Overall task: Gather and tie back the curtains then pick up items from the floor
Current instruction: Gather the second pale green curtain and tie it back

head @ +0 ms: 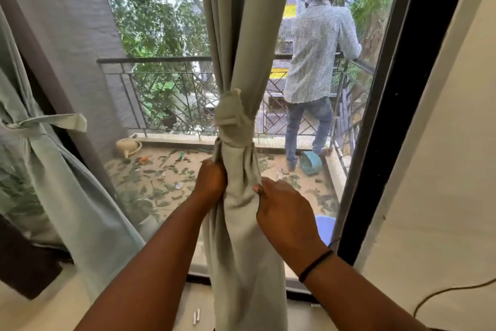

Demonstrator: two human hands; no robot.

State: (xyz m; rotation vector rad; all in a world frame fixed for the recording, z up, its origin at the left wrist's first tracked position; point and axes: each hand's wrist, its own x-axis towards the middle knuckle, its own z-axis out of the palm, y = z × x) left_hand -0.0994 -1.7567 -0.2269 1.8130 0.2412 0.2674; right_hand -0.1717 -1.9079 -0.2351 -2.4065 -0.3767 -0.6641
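A pale green curtain point(244, 35) hangs in the middle of the window, bunched by a knotted fabric tie point(234, 120). Just below the knot my left hand point(212, 179) grips the gathered cloth from the left. My right hand point(284, 207) pinches a fold of the same curtain from the right. At the far left a second curtain point(53, 175) hangs tied back with its own band point(48, 122). Small white items point(196, 316) lie on the floor by the curtain's foot.
The black window frame point(381, 126) and a white wall stand at right, with a dark cable point(440, 295) trailing down. Beyond the mesh, a person point(319, 62) stands on a leaf-strewn balcony by the railing point(161, 59). A blue bucket point(324, 226) sits near the sill.
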